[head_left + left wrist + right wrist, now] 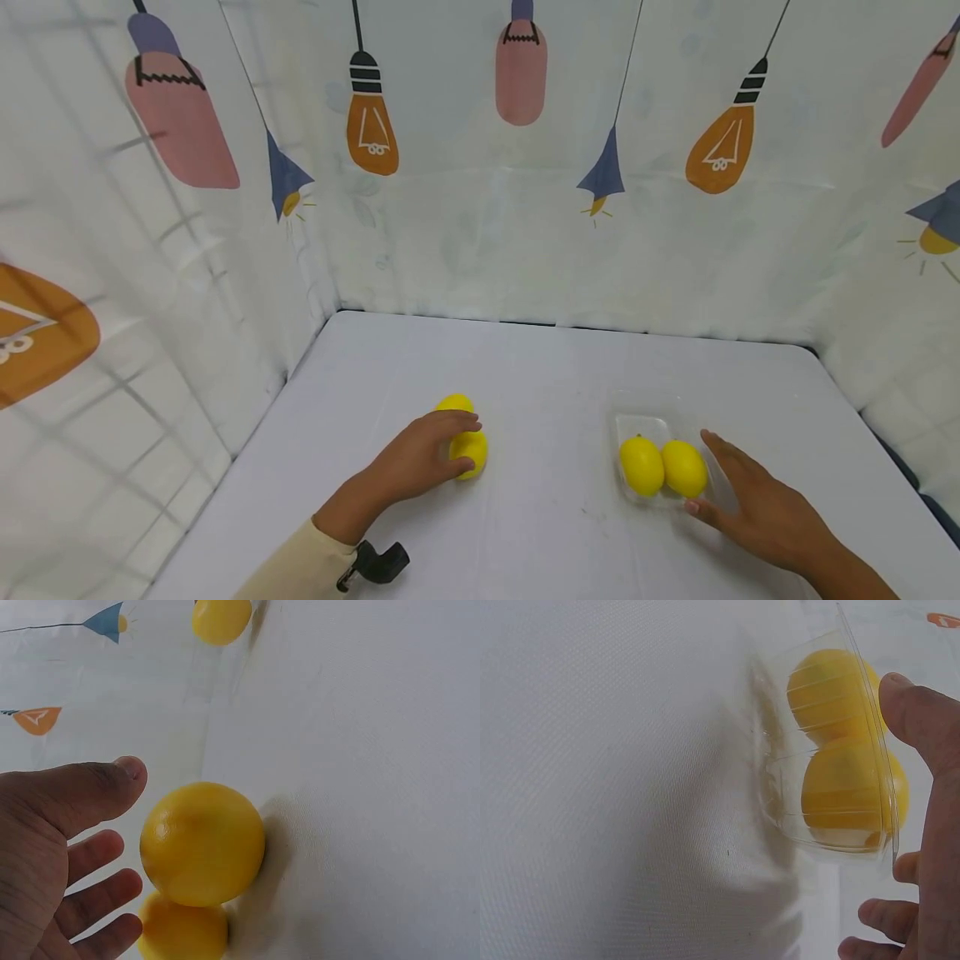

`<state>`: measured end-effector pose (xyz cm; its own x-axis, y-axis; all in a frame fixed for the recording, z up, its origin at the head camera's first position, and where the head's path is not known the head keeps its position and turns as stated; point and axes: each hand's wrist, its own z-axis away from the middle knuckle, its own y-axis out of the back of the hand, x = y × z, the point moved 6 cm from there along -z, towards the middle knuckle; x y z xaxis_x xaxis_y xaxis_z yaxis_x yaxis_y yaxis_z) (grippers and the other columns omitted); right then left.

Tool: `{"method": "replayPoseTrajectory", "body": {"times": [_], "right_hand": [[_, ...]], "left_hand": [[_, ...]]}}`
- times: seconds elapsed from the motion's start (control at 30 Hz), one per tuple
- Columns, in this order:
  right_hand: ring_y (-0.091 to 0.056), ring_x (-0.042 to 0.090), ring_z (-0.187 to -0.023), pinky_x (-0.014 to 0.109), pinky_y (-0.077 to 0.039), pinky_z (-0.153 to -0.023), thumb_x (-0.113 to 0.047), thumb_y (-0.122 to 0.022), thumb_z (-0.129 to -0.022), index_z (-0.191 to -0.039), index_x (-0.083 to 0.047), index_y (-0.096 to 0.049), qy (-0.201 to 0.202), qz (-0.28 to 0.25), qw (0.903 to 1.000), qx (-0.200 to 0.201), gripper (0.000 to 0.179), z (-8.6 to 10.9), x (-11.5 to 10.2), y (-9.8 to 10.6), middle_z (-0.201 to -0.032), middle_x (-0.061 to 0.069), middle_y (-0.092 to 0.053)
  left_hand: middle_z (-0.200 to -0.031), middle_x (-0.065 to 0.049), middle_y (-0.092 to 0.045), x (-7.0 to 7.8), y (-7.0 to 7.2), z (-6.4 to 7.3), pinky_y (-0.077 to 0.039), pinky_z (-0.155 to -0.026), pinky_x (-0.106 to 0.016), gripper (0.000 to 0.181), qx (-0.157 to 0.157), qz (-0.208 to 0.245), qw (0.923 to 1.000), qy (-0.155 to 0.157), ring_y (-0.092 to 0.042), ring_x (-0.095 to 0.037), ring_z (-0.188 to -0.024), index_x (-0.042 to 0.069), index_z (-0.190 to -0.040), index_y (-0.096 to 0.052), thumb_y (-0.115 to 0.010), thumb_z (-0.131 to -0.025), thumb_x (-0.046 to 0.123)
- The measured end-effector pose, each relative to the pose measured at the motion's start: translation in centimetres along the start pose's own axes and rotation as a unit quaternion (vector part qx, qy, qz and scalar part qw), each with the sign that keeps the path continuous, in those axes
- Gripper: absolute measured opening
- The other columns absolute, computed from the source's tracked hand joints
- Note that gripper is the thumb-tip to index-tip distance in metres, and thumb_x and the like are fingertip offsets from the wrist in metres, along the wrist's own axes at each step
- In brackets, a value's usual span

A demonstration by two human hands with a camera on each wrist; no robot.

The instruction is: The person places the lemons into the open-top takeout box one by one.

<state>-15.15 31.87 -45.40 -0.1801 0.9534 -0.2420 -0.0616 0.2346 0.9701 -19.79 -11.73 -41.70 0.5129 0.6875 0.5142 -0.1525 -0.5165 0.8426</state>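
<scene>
Two yellow lemons lie one behind the other left of the table's middle, the nearer lemon [472, 454] and the farther lemon [454, 402]. Over them reaches my left hand [420, 458], its thumb and fingers spread beside the nearer one. The left wrist view shows a gap between that thumb and the round lemon [202, 844]. On the right, a clear plastic container [643, 427] holds two more lemons, a left one [641, 465] and a right one [684, 468] side by side. My right hand [761, 504] is at the container's right side, fingers extended, thumb close to its rim [885, 765].
A white-covered table [547, 367] carries everything. White cloth walls [465, 242] printed with lamps and bulbs stand behind it and at both sides. A black strap piece [378, 562] sits on my left sleeve [307, 567].
</scene>
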Motion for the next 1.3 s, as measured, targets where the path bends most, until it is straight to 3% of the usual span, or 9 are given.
{"method": "replayPoseTrajectory", "body": {"times": [0.3, 0.53, 0.83, 1.13, 1.3], "right_hand": [[-0.049, 0.051, -0.129, 0.069, -0.051, -0.081, -0.074, -0.062, -0.088, -0.165, -0.016, -0.015, 0.0, 0.0, 1.0, 0.001, 0.107, 0.1, 0.2, 0.0, -0.156, 0.027, -0.037], [-0.048, 0.052, -0.129, 0.07, -0.051, -0.081, -0.073, -0.062, -0.088, -0.164, -0.013, -0.018, -0.001, 0.001, 1.0, 0.0, 0.106, 0.1, 0.0, 0.1, -0.155, 0.027, -0.037], [-0.048, 0.051, -0.13, 0.07, -0.05, -0.082, -0.073, -0.062, -0.089, -0.164, -0.013, -0.018, -0.002, 0.0, 1.0, 0.002, 0.106, 0.1, 0.0, 0.1, -0.155, 0.028, -0.037], [-0.047, 0.051, -0.131, 0.071, -0.049, -0.083, -0.073, -0.062, -0.089, -0.165, -0.013, -0.017, -0.004, 0.0, 1.0, 0.0, 0.106, 0.3, 0.1, 0.0, -0.156, 0.028, -0.037], [-0.047, 0.051, -0.131, 0.071, -0.049, -0.084, -0.072, -0.062, -0.089, -0.165, -0.014, -0.017, -0.003, -0.001, 1.0, 0.0, 0.106, 0.3, 0.1, 0.0, -0.156, 0.027, -0.037]], "left_hand": [[-0.137, 0.002, -0.063, -2.4, 1.2, 1.1, -0.043, -0.111, -0.047, 0.053, 0.045, 0.034, 0.9974, 0.044, -0.056, -0.023, -0.131, 0.015, -0.133, -0.068, -0.087, -0.084, 0.019], [-0.14, 0.0, -0.061, -4.2, 2.1, 1.4, -0.046, -0.108, -0.049, 0.05, 0.077, 0.029, 0.9951, 0.055, -0.056, -0.026, -0.131, 0.014, -0.131, -0.069, -0.087, -0.084, 0.019], [-0.148, -0.001, -0.055, -6.6, 1.6, 0.6, -0.039, -0.113, -0.052, 0.057, 0.039, 0.032, 0.9959, 0.076, -0.048, -0.028, -0.139, 0.015, -0.141, -0.062, -0.083, -0.088, 0.017], [-0.158, 0.001, -0.043, -7.6, 0.6, -0.3, -0.032, -0.118, -0.051, 0.066, -0.025, 0.051, 0.9972, 0.049, -0.037, -0.026, -0.147, 0.018, -0.153, -0.049, -0.078, -0.094, 0.019], [-0.159, -0.001, -0.043, -7.5, 0.3, -0.6, -0.031, -0.119, -0.05, 0.065, -0.037, 0.053, 0.9975, 0.029, -0.036, -0.026, -0.148, 0.017, -0.153, -0.049, -0.076, -0.094, 0.017]]}}
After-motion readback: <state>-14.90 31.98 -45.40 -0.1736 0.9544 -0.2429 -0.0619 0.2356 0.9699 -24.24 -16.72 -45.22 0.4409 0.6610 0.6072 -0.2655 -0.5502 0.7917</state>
